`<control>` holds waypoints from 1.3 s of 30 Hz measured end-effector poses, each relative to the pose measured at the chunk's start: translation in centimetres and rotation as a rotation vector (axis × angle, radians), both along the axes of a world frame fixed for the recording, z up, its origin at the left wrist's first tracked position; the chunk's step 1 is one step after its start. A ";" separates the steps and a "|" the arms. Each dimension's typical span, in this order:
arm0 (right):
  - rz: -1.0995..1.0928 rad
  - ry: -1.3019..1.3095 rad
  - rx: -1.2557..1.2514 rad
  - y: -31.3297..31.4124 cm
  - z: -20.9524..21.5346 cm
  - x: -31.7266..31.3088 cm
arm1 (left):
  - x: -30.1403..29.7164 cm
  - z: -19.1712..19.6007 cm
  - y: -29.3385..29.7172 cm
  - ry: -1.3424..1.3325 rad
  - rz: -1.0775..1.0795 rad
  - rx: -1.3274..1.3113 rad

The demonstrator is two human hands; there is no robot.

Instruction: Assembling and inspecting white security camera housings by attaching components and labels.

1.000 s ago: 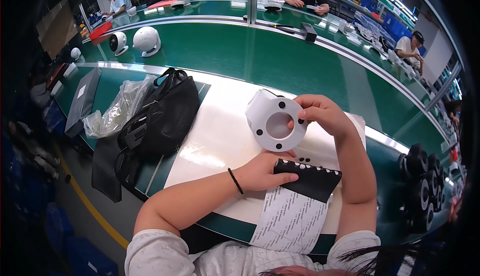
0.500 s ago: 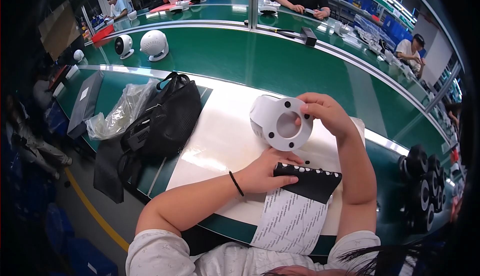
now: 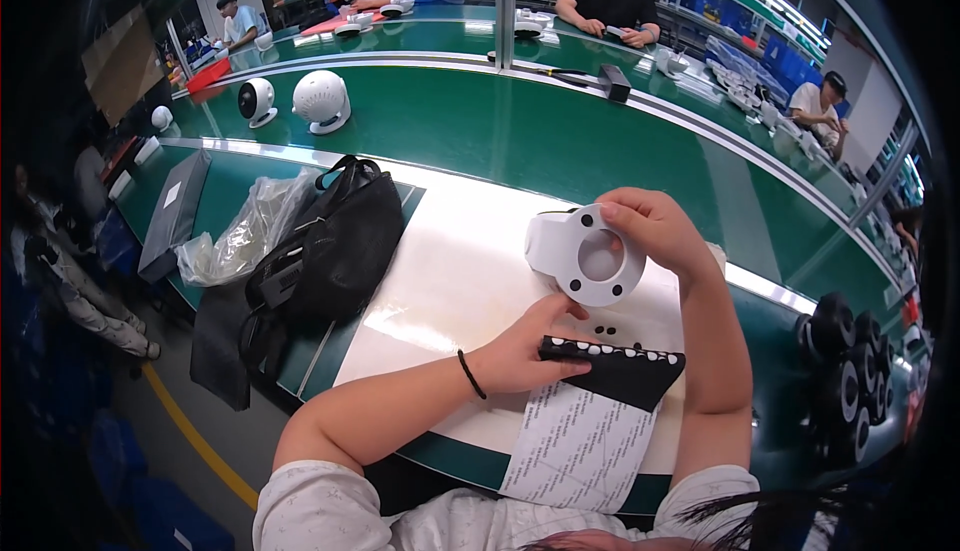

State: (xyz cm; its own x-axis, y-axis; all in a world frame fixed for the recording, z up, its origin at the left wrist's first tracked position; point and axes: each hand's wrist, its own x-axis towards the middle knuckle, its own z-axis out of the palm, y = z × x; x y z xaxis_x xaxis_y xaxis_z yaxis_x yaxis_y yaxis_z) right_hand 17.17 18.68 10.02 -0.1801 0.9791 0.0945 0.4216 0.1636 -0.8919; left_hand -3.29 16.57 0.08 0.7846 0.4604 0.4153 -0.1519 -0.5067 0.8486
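My right hand (image 3: 650, 231) grips the rim of a white plastic housing (image 3: 550, 243) from the far right, thumb on its face. The housing is tilted so its ring-shaped base faces me, with several round black foot pads (image 3: 575, 285) around the central hole. My left hand (image 3: 525, 346) pinches the left end of a folded black sheet of adhesive pads (image 3: 625, 386), whose folded edge shows a row of white dots. The sheet's printed white backing paper (image 3: 580, 446) hangs toward me. A few loose black pads (image 3: 605, 330) lie between sheet and housing.
A white mat (image 3: 440, 261) covers the bench before me. At left are a black bag (image 3: 340, 256), clear plastic bag (image 3: 250, 226) and grey box (image 3: 175, 211). Black round parts (image 3: 850, 371) are piled right. White round devices (image 3: 321, 101) stand on the green surface beyond; people work farther back.
The housing has shifted a little right and turned slightly in my right hand. My left hand and the sheet's folded edge have tipped slightly. More loose pads show on the mat.
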 end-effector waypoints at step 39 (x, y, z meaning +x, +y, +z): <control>-0.145 -0.369 0.569 -2.8 -0.9 -6.8 | 0.3 0.2 0.0 -0.080 -0.093 -0.245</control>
State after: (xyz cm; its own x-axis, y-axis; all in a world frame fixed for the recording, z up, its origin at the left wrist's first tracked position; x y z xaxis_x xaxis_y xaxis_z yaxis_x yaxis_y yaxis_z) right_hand 10.40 15.86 9.07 -0.1707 0.8120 0.5582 0.7336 0.4829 -0.4782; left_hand -3.00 16.52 0.30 0.7970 0.4825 0.3631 -0.2600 -0.2686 0.9275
